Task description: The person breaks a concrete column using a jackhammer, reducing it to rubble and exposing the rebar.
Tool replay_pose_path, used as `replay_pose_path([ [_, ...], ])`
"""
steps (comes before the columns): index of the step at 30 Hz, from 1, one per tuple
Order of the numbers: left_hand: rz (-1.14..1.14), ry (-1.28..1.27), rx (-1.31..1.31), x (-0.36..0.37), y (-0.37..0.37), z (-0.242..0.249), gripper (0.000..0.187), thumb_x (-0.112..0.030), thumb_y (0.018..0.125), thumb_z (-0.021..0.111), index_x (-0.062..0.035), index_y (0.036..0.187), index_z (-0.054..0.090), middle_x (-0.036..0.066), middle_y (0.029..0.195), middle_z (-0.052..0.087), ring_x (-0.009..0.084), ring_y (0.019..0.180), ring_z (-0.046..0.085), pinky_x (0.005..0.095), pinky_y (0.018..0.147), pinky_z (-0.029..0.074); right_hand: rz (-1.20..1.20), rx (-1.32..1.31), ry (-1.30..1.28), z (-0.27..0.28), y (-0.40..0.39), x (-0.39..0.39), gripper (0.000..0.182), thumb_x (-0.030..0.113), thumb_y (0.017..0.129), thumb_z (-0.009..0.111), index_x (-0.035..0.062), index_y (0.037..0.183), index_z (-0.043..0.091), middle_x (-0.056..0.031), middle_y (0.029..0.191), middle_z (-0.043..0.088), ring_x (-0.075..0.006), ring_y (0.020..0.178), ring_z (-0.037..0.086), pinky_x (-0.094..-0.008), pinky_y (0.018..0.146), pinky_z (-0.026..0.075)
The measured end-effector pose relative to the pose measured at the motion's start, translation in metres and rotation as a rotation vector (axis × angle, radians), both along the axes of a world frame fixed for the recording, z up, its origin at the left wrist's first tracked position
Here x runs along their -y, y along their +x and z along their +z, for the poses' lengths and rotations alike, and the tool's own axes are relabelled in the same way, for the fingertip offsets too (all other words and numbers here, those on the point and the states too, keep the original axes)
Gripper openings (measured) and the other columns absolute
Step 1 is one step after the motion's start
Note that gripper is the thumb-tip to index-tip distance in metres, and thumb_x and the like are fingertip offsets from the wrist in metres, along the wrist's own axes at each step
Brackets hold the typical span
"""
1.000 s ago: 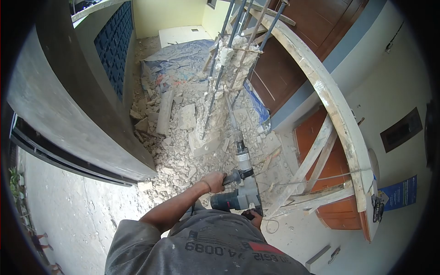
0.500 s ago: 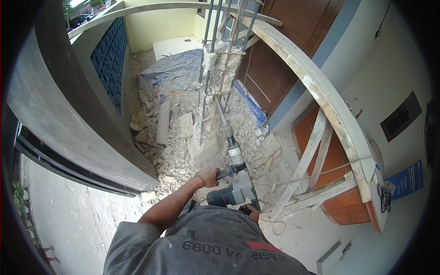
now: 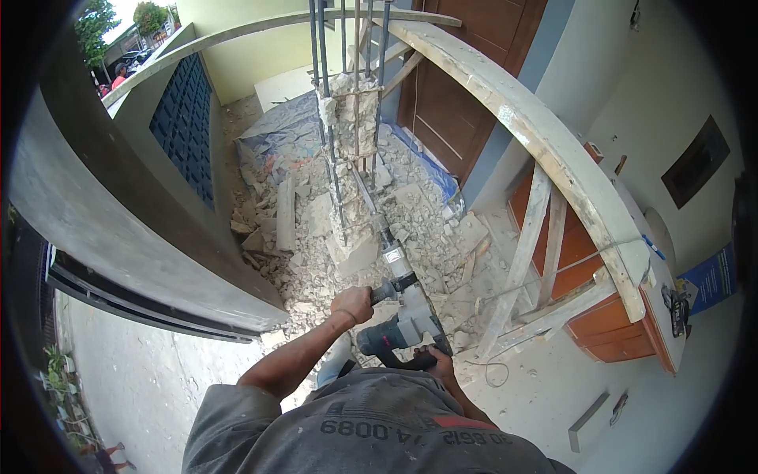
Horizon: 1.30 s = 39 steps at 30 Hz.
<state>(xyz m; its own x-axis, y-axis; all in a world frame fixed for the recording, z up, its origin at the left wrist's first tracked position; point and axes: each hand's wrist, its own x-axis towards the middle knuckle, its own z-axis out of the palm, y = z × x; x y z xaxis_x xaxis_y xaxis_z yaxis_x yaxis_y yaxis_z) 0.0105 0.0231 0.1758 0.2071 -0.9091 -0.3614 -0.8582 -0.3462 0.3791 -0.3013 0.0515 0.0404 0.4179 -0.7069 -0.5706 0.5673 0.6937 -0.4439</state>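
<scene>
A demolition hammer [image 3: 417,313] with a dark motor housing and a long chisel bit [image 3: 367,192] points away from me. My left hand [image 3: 352,305] is closed around its side handle [image 3: 384,292]. My right hand [image 3: 439,363] grips the rear handle, close to my body. The bit's tip lies against or just in front of the broken concrete column [image 3: 354,126]; contact is hard to tell. Bare steel rebars [image 3: 319,47] rise out of the column, and its lower part is chipped to a narrow, rough core.
Concrete rubble [image 3: 410,213] covers the floor around the column. A blue tarp [image 3: 288,122] lies behind it. To the right, a curved ledge [image 3: 545,150] is propped by wooden braces [image 3: 517,265]. A curved grey wall [image 3: 134,205] stands at left. A cable [image 3: 496,376] trails beside my right hand.
The view has shifted, so the column sits further left. The hammer's rear has come up a little in view, and more of my right hand shows. Both hands keep their grip.
</scene>
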Motion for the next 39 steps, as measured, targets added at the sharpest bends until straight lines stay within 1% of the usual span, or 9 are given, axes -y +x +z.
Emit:
replay_pose_path([
  [11, 0.046, 0.017, 0.040, 0.002, -0.003, -0.008, 0.025, -0.021, 0.077, 0.063, -0.0131, 0.100, 0.069, 0.017, 0.095, 0.070, 0.0372, 0.093, 0.068, 0.0483, 0.079, 0.055, 0.121, -0.198, -0.373, -0.052, -0.004, 0.001, 0.017, 0.003, 0.089, 0.064, 0.0029, 0.106, 0.062, -0.0131, 0.101, 0.066, -0.0286, 0.102, 0.063, -0.0426, 0.099, 0.046],
  [14, 0.020, 0.077, 0.061, -0.003, -0.006, 0.042, 0.026, -0.019, 0.077, 0.061, -0.0109, 0.100, 0.069, 0.018, 0.095, 0.070, 0.0379, 0.093, 0.068, 0.0477, 0.080, 0.055, 0.124, 0.367, -0.010, -0.011, -0.010, -0.006, 0.016, 0.006, 0.091, 0.063, 0.0032, 0.107, 0.063, -0.0126, 0.103, 0.066, -0.0285, 0.102, 0.062, -0.0426, 0.099, 0.046],
  [19, 0.002, 0.015, -0.004, -0.001, -0.001, -0.039, 0.031, -0.026, 0.077, 0.066, -0.0137, 0.105, 0.066, 0.020, 0.089, 0.070, 0.0407, 0.088, 0.067, 0.0501, 0.076, 0.054, 0.263, -0.457, -0.433, -0.064, -0.024, -0.019, 0.028, 0.003, 0.091, 0.064, 0.0054, 0.118, 0.061, -0.0102, 0.112, 0.064, -0.0273, 0.106, 0.061, -0.0406, 0.099, 0.046],
  [22, -0.082, -0.017, -0.157, -0.014, -0.011, -0.102, 0.031, -0.033, 0.078, 0.068, -0.0200, 0.106, 0.064, 0.016, 0.088, 0.070, 0.0388, 0.086, 0.068, 0.0508, 0.073, 0.053, 0.130, -0.531, -0.326, -0.085, -0.052, -0.057, 0.026, 0.006, 0.096, 0.060, -0.0016, 0.121, 0.063, -0.0144, 0.110, 0.069, -0.0179, 0.105, 0.064, -0.0322, 0.092, 0.049],
  [25, -0.030, 0.148, -0.179, -0.040, -0.064, -0.066, 0.034, -0.028, 0.076, 0.066, -0.0148, 0.107, 0.068, 0.018, 0.093, 0.071, 0.0387, 0.091, 0.068, 0.0496, 0.080, 0.054, 0.002, -0.314, -0.307, -0.055, -0.087, -0.088, 0.033, 0.011, 0.098, 0.055, -0.0039, 0.127, 0.056, -0.0185, 0.116, 0.066, -0.0268, 0.109, 0.064, -0.0413, 0.098, 0.049],
  [28, -0.064, 0.205, -0.152, -0.049, -0.094, -0.042, 0.034, -0.025, 0.075, 0.065, -0.0122, 0.106, 0.068, 0.019, 0.094, 0.071, 0.0385, 0.091, 0.068, 0.0497, 0.081, 0.053, 0.152, 0.071, 0.241, -0.056, -0.121, -0.107, 0.045, 0.023, 0.098, 0.050, -0.0074, 0.130, 0.050, -0.0286, 0.127, 0.058, -0.0454, 0.123, 0.053, -0.0620, 0.107, 0.038],
  [32, -0.094, 0.182, -0.152, -0.040, -0.105, -0.013, 0.030, -0.024, 0.074, 0.065, -0.0101, 0.101, 0.069, 0.020, 0.093, 0.070, 0.0390, 0.090, 0.068, 0.0500, 0.079, 0.054, -0.039, 0.120, 0.341, -0.080, -0.135, -0.117, 0.043, 0.018, 0.095, 0.052, -0.0109, 0.127, 0.051, -0.0293, 0.127, 0.058, -0.0462, 0.120, 0.055, -0.0629, 0.105, 0.040],
  [35, -0.104, 0.101, -0.146, -0.044, -0.104, 0.006, 0.028, -0.024, 0.072, 0.066, -0.0092, 0.096, 0.069, 0.020, 0.088, 0.069, 0.0393, 0.087, 0.067, 0.0498, 0.077, 0.053, 0.135, -0.354, -0.129, -0.004, -0.132, -0.101, 0.031, 0.008, 0.088, 0.057, -0.0091, 0.114, 0.058, -0.0252, 0.107, 0.064, -0.0447, 0.110, 0.059, -0.0625, 0.099, 0.046],
  [39, -0.103, -0.034, -0.139, -0.044, -0.100, 0.038, 0.028, -0.026, 0.070, 0.069, -0.0085, 0.092, 0.068, 0.019, 0.082, 0.069, 0.0399, 0.081, 0.067, 0.0495, 0.073, 0.053, -0.104, -0.084, -0.030, 0.020, -0.122, -0.081, 0.022, 0.003, 0.082, 0.060, -0.0041, 0.102, 0.059, -0.0188, 0.093, 0.062, -0.0395, 0.101, 0.061, -0.0594, 0.100, 0.046],
])
